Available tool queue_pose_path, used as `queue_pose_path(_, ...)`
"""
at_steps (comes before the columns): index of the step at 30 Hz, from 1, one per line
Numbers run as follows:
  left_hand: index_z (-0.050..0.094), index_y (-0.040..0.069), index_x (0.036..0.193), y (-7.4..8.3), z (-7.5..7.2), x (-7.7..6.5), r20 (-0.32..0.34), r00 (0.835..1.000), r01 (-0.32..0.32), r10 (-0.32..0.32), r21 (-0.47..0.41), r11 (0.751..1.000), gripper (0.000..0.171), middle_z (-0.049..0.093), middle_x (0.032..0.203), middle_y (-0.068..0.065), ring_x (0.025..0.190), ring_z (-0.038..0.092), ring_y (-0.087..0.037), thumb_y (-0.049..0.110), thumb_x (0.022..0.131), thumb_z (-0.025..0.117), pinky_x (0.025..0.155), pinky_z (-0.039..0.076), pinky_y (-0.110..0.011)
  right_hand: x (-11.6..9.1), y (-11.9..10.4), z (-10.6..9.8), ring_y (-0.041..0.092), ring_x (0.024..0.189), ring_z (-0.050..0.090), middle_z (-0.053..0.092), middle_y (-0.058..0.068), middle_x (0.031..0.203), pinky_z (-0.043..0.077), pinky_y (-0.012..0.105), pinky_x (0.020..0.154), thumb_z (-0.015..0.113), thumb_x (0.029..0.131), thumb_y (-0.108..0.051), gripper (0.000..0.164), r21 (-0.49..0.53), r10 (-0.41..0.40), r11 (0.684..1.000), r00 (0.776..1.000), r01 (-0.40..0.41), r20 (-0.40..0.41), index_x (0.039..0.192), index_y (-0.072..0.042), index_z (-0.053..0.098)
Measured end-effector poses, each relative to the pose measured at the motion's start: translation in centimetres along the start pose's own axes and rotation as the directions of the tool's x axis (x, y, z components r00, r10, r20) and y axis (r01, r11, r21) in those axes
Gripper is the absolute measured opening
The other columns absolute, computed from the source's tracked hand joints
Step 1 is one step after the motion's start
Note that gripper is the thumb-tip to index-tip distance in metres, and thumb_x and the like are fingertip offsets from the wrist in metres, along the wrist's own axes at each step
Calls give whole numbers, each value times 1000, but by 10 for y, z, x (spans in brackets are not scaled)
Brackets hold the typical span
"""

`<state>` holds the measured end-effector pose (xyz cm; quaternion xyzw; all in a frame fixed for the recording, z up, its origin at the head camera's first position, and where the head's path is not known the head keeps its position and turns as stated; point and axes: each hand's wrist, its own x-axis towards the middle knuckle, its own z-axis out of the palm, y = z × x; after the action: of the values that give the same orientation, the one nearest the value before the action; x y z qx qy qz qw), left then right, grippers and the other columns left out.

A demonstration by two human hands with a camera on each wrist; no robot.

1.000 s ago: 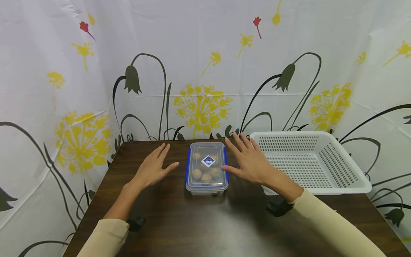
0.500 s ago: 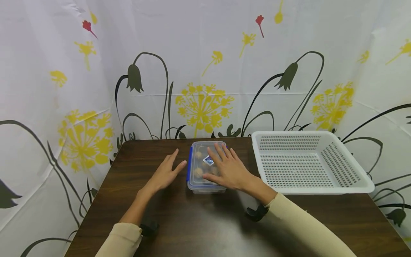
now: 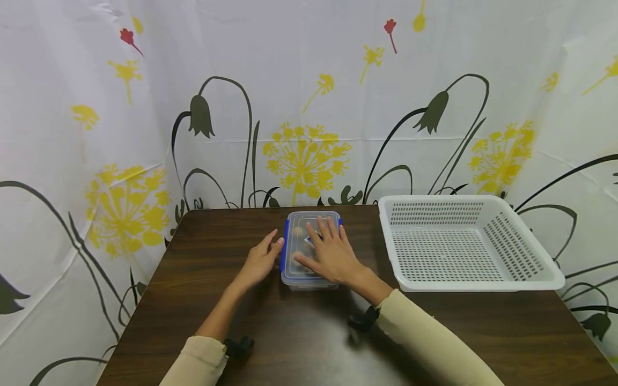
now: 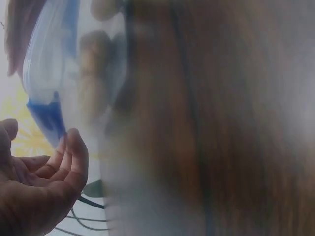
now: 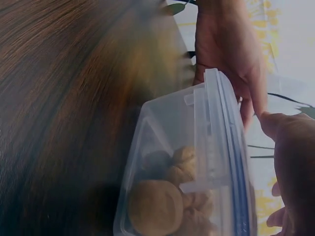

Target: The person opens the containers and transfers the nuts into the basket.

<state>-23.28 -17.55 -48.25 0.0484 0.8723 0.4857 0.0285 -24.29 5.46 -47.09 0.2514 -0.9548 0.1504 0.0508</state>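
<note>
A clear plastic food container (image 3: 295, 277) with blue side latches sits on the table, its lid on. Several round brown things (image 5: 157, 206) show through its wall. My right hand (image 3: 333, 258) lies spread over the lid, fingers nearly straight, partly covering the label. At the container's left side is my left hand (image 3: 260, 261), its fingertips right at the blue latch (image 4: 47, 118). In the left wrist view, the fingers (image 4: 74, 152) bend loosely towards that latch while the thumb stands apart from them. The right latch is mostly hidden by my right hand.
A white perforated plastic basket (image 3: 538, 254) stands to the right on the dark wooden table (image 3: 299, 343). Behind the table hangs a white curtain (image 3: 299, 53) printed with flowers.
My right hand has moved left from the container's right side to over its lid. My left hand has moved right, up to the left latch. The container stays in place.
</note>
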Motion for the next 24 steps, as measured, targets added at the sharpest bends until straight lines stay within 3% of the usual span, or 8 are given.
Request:
queue_pose_path(5,38,0,162,0,10,3,-23,1000,4,-3,20,1000,61,70,107,-19,69,67,-23,38,115,45,68,57,-34,4,-1,9,46,162,13,19,21,174,15,68,127,46,102,-73,92,1,38,999,999,-38,-12,168,-12,30)
queue_pose_path(7,40,0,161,-1,13,3,-35,999,-12,14,48,999,60,71,107,-21,77,71,-29,37,115,45,77,58,-40,4,-1,12,45,162,12,20,21,174,14,68,127,46,102,-73,91,-1,43,999,999,-43,-16,168,-12,31)
queue_pose_path(9,41,-1,160,-3,16,4,-44,998,-34,38,72,997,60,72,116,-26,95,73,-38,37,114,45,91,57,-49,5,-1,15,44,162,11,19,21,174,13,68,128,44,102,-74,91,-8,48,999,999,-48,-13,168,-12,31)
queue_pose_path(12,42,-2,159,-5,18,5,-57,996,-66,71,97,993,61,70,127,-29,115,70,-43,40,114,44,105,51,-61,6,-1,17,44,162,13,22,22,174,14,67,128,43,102,-74,90,-27,43,999,999,-44,-26,167,-12,35)
queue_pose_path(18,34,2,164,-8,25,5,-34,999,-38,39,34,999,57,63,139,-33,126,65,-46,31,115,44,113,45,-61,4,-1,20,44,161,17,25,22,173,16,66,128,43,102,-74,88,-59,37,998,998,-39,-46,164,-11,40)
queue_pose_path(21,32,3,165,-10,28,4,-30,998,-52,53,8,999,56,57,146,-34,131,60,-49,29,116,40,115,42,-63,4,-1,21,44,161,17,24,22,173,14,66,128,42,102,-74,88,-59,39,997,998,-42,-45,164,-12,40)
queue_pose_path(24,32,3,165,-9,28,5,-34,997,-64,63,-8,998,54,60,143,-34,128,63,-48,27,117,38,113,44,-63,5,0,22,44,161,16,24,21,173,14,66,128,42,102,-74,88,-60,39,997,998,-42,-44,165,-13,40)
